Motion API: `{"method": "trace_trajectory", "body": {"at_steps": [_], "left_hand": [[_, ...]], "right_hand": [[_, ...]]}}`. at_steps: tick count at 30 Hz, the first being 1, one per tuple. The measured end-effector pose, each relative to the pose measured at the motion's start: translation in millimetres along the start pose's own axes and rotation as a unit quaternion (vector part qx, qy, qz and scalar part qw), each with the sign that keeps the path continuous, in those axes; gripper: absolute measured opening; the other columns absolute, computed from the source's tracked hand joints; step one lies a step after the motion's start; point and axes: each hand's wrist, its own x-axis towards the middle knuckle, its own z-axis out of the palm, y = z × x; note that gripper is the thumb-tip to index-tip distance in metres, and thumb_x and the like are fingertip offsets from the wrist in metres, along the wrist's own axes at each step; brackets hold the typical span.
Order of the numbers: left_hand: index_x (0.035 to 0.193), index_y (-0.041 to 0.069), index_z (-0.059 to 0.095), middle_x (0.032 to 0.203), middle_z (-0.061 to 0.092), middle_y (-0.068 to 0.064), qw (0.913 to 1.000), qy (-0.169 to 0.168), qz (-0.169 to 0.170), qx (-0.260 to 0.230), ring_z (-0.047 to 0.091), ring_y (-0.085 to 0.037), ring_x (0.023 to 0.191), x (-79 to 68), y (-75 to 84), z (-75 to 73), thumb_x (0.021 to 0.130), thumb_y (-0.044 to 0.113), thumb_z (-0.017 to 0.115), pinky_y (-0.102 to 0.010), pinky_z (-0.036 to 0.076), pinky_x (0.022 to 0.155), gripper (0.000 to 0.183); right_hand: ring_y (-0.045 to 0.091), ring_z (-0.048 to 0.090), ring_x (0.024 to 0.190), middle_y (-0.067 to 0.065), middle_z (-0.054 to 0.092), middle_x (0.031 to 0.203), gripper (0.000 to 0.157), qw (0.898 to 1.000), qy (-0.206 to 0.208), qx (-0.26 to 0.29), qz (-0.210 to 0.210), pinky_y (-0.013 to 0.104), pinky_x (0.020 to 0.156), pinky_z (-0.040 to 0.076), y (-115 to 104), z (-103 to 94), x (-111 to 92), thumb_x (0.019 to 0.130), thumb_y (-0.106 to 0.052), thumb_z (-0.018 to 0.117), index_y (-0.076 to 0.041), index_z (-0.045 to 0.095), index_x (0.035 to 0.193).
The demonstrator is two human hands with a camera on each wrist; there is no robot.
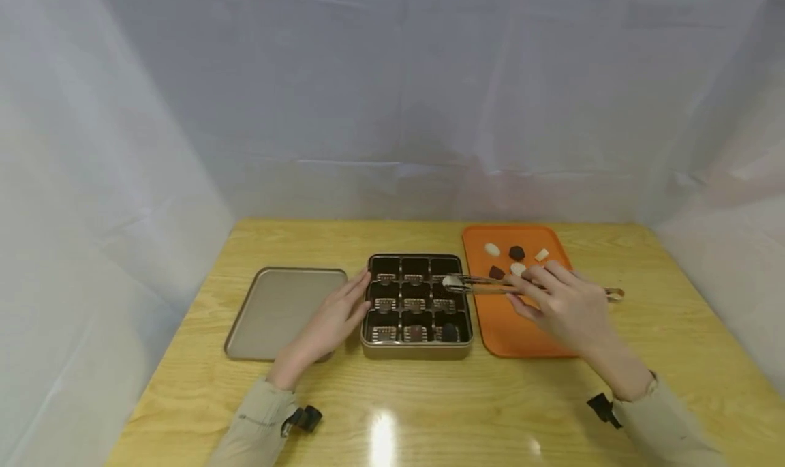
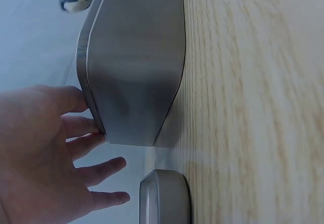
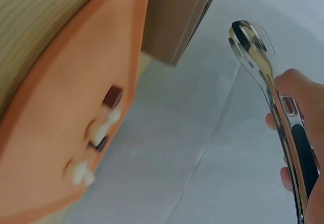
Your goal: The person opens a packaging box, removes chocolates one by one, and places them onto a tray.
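My right hand (image 1: 567,307) grips metal tongs (image 1: 490,284), also seen in the right wrist view as long steel tongs (image 3: 273,89) with dark handle inserts. At their tips, over the right side of the box, is a small white piece (image 1: 450,281) like a chocolate. The square tin box (image 1: 417,352) has a dark insert divided into rows of compartments. Its front row holds a brown piece (image 1: 417,333) in the middle and a dark piece (image 1: 450,331) at right. My left hand (image 1: 331,320) rests its extended fingers against the box's left rim, thumb apart from the little finger.
An orange tray (image 1: 512,334) lies right of the box, bearing a white oval piece (image 1: 492,249), a dark round piece (image 1: 517,253) and several others, partly behind my right hand. Left of the box lies a flat metal lid (image 1: 282,310). White sheeting surrounds the wooden table (image 1: 417,399).
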Motion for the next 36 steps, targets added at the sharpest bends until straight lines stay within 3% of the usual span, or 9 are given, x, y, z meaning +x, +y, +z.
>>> {"method": "trace_trajectory", "body": {"at_steps": [4, 13, 24, 36], "left_hand": [[0.155, -0.004, 0.032, 0.165, 0.022, -0.016, 1.0000, -0.002, -0.006, 0.001, 0.031, -0.044, 0.147, -3.0, -2.2, 0.6, 0.107, 0.020, 0.053, -0.060, 0.025, 0.120, 0.058], [0.155, -0.004, 0.032, 0.164, 0.024, -0.016, 0.9999, 0.004, -0.008, 0.005, 0.032, -0.044, 0.147, -5.7, -4.9, 2.4, 0.107, 0.020, 0.053, -0.060, 0.027, 0.120, 0.058], [0.155, -0.003, 0.031, 0.165, 0.022, -0.015, 1.0000, 0.000, -0.005, -0.001, 0.031, -0.044, 0.147, -4.2, -3.5, 3.4, 0.107, 0.021, 0.052, -0.059, 0.025, 0.120, 0.058], [0.155, -0.003, 0.031, 0.165, 0.023, -0.016, 1.0000, 0.005, 0.001, -0.005, 0.031, -0.043, 0.147, 0.1, -2.1, 1.5, 0.107, 0.020, 0.053, -0.058, 0.026, 0.121, 0.058]], "right_hand": [[0.026, 0.061, 0.064, 0.009, 0.068, 0.080, 0.057, 1.000, -0.002, -0.012, 0.026, 0.039, 0.048, 0.055, 18, -6.0, -19, 0.107, -0.046, 0.045, -0.005, 0.079, 0.088], [0.023, 0.055, 0.065, 0.008, 0.067, 0.076, 0.069, 0.996, -0.075, -0.031, 0.024, 0.030, 0.039, 0.043, 40, -10.0, -53, 0.110, -0.049, 0.030, -0.006, 0.079, 0.086], [0.023, 0.052, 0.062, 0.007, 0.061, 0.071, 0.071, 0.994, -0.108, -0.001, 0.011, 0.028, 0.039, 0.039, 46, -0.2, -62, 0.110, -0.048, 0.028, -0.005, 0.078, 0.081], [0.021, 0.050, 0.060, 0.005, 0.060, 0.070, 0.083, 0.987, -0.159, 0.004, 0.032, 0.023, 0.037, 0.031, 45, -3.8, -55, 0.107, -0.057, 0.017, -0.008, 0.079, 0.081]]}}
